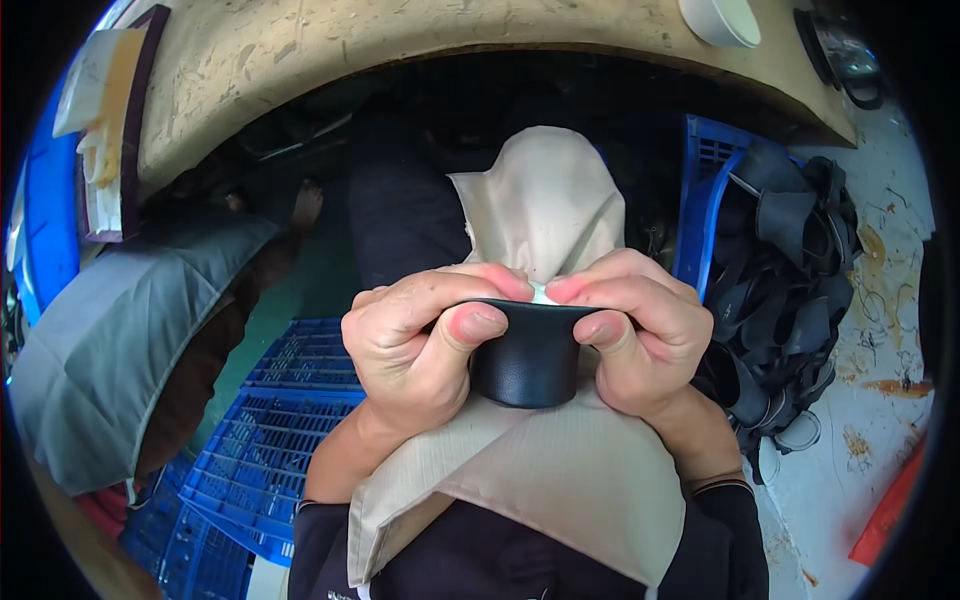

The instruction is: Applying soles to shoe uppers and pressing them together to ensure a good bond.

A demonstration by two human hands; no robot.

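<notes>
Two hands on one black piece, head view!
Left hand [415,335] and right hand [650,335] pinch opposite ends of the upper edge of the curved black piece [527,365] — each grip clamped on it, thumbs in front — and it's held over the beige cloth [550,215]. Off right, a heap of dark pieces [785,285] beside a blue crate [698,215]; beyond, the worktop [400,25] carries a white cup [720,20].

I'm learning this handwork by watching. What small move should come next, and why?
Probably press along the middle of the upper edge of the black piece: the left hand and right hand pinch it on either side, while a small pale bit shows between them.
</notes>
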